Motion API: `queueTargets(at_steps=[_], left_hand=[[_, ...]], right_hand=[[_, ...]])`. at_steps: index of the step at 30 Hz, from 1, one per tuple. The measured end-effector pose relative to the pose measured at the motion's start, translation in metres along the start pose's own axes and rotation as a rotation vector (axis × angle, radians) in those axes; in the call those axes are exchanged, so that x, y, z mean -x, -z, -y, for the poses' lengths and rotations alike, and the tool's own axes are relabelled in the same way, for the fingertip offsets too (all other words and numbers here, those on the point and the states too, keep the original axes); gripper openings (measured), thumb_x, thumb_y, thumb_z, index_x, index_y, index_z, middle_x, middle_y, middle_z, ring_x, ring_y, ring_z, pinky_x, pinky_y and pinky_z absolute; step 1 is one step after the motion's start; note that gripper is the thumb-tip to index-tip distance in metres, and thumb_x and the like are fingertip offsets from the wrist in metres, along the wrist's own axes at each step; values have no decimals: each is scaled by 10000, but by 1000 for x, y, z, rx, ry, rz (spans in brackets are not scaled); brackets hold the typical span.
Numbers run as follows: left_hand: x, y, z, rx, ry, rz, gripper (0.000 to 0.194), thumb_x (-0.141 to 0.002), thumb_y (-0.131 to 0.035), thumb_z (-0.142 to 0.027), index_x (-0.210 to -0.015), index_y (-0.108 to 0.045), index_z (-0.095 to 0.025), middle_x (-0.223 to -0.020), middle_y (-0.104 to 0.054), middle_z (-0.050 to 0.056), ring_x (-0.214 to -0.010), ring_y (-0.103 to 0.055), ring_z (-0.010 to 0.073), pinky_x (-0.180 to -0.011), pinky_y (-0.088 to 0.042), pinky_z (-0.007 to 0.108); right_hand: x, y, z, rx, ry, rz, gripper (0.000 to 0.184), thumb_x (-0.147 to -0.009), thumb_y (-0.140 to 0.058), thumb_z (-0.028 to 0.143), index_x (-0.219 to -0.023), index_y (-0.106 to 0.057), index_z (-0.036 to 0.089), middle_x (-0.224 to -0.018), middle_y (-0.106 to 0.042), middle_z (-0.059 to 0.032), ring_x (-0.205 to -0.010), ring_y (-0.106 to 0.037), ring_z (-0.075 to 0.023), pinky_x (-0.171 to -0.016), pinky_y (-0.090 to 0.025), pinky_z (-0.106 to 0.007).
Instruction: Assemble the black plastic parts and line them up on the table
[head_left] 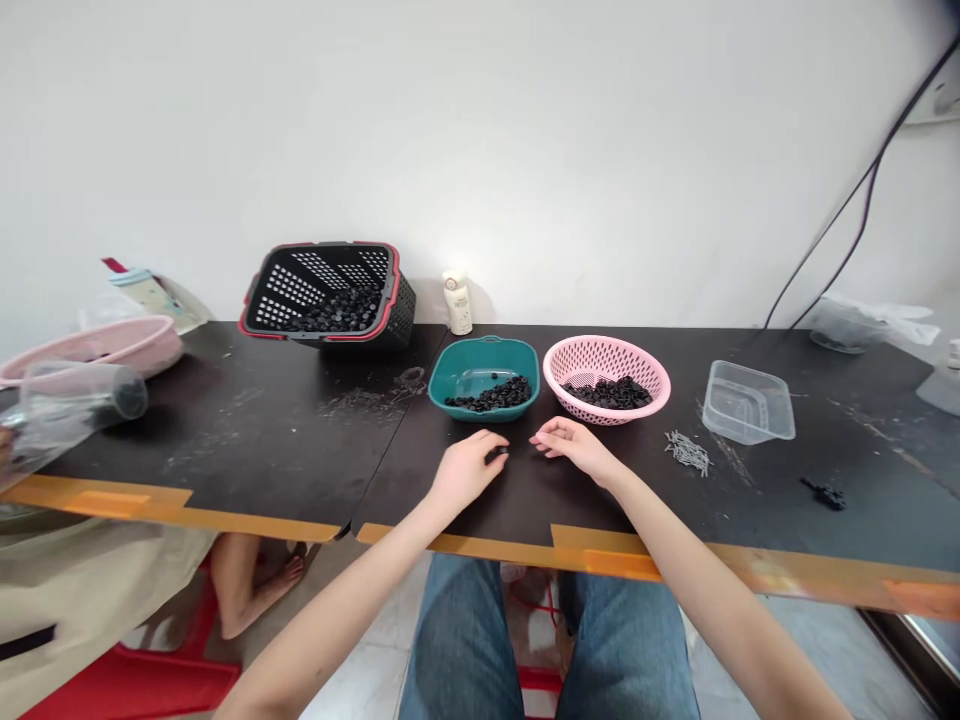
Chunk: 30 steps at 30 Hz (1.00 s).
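Note:
My left hand (pixel 466 466) is in front of the teal basin (pixel 444 372), its fingers closed on a small dark round piece (pixel 496 454). Just to the right, my right hand (pixel 576 446) is in a pinch in front of the pink basket (pixel 559 362); whatever its fingertips hold is too small to make out. The two hands are a short gap apart, low over the black table. Many small black pieces (pixel 495 396) lie in the teal basin. A similar heap of black pieces (pixel 611 393) fills the bottom of the pink basket.
Grey pins (pixel 688 453) lie in a pile on the right, near a clear plastic tub (pixel 748 402) and some black parts (pixel 826 494). A tilted black crate (pixel 405 305) and a white bottle (pixel 457 303) stand at the back. At far left, a person (pixel 82 590) sits beside a plastic bag (pixel 60 405).

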<state>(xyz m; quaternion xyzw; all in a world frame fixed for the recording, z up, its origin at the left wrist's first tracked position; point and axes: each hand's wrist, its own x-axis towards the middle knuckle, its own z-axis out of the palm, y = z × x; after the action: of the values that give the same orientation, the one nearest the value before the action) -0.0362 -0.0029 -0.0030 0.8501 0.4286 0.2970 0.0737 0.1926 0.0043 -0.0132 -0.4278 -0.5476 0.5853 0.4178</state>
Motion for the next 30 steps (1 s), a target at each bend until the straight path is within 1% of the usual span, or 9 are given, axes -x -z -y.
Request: queueTargets(at_steps=[3, 6, 10, 14, 17, 20, 22, 26, 30], left_hand=[[23, 19, 37, -148, 131, 42, 156, -834, -566, -263, -946, -674, -248, -935, -709, 9, -868, -652, 178, -1035, -345, 441], [35, 39, 66, -265, 246, 24, 178, -831, -574, -323, -961, -689, -283, -1072, -682, 25, -1041, -591, 224, -1063, -218, 506], [22, 73, 75, -292, 335, 44, 256, -748, -645, -353, -992, -681, -287, -1102, -652, 24, -1043, -558, 241, -960, -322, 431], [-27, 93, 62, -205, 348, -126, 320, -815, -522, -471, -964, -669, -228, -955, -653, 16, -775, -592, 156, -714, -432, 264], [-81, 81, 50, -273, 281, -139, 351, -869, -452, -465, -1063, -636, -237, -1025, -645, 20, -764, -601, 141, -689, -442, 247], [-133, 50, 46, -477, 271, 252, 351, -900, -439, -390, -1201, -562, -258, -1189, -607, 41, -976, -602, 177, -789, -451, 265], [-159, 28, 49, -507, 299, 381, 293, -857, -543, -340, -1126, -615, -248, -1122, -644, 54, -1018, -599, 207, -818, -457, 280], [-187, -1, 55, -561, 349, 512, 261, -848, -599, -321, -1050, -619, -157, -1069, -636, 83, -975, -606, 207, -847, -489, 374], [-193, -11, 54, -608, 350, 535, 277, -887, -550, -343, -1056, -590, -127, -1063, -615, 78, -958, -601, 186, -854, -499, 404]], right_hand=[[0, -3, -3, 90, 6, -10, 263, -742, -679, 414, -832, -597, 180, -859, -695, -52, -788, -629, -154, -663, -470, -280], [-1, -6, -6, 115, 11, 11, 238, -754, -667, 384, -861, -586, 187, -828, -688, -39, -756, -623, -149, -609, -451, -259], [-4, -9, -10, 85, -2, -22, 246, -756, -657, 342, -926, -555, 195, -844, -698, -40, -725, -623, -142, -579, -439, -244], [-7, -11, -10, 99, 9, -67, 208, -753, -636, 306, -906, -554, 192, -809, -689, -36, -706, -621, -149, -552, -433, -237], [-7, -12, -9, 117, 17, -92, 172, -752, -616, 286, -880, -563, 186, -790, -684, -36, -692, -623, -150, -552, -437, -238], [-8, -10, -10, 152, 48, -130, 134, -753, -602, 275, -846, -572, 183, -768, -685, -32, -669, -627, -147, -584, -455, -250], [-9, -7, -13, 222, 101, -169, 108, -758, -592, 267, -829, -586, 186, -746, -682, -23, -668, -632, -150, -622, -470, -265], [-11, -4, -15, 483, 229, -268, 78, -788, -566, 249, -829, -619, 210, -738, -682, -9, -689, -643, -159, -673, -474, -274], [-8, -11, -12, 683, 319, -253, 85, -814, -548, 220, -846, -626, 230, -758, -697, -2, -690, -650, -155, -656, -456, -250]])
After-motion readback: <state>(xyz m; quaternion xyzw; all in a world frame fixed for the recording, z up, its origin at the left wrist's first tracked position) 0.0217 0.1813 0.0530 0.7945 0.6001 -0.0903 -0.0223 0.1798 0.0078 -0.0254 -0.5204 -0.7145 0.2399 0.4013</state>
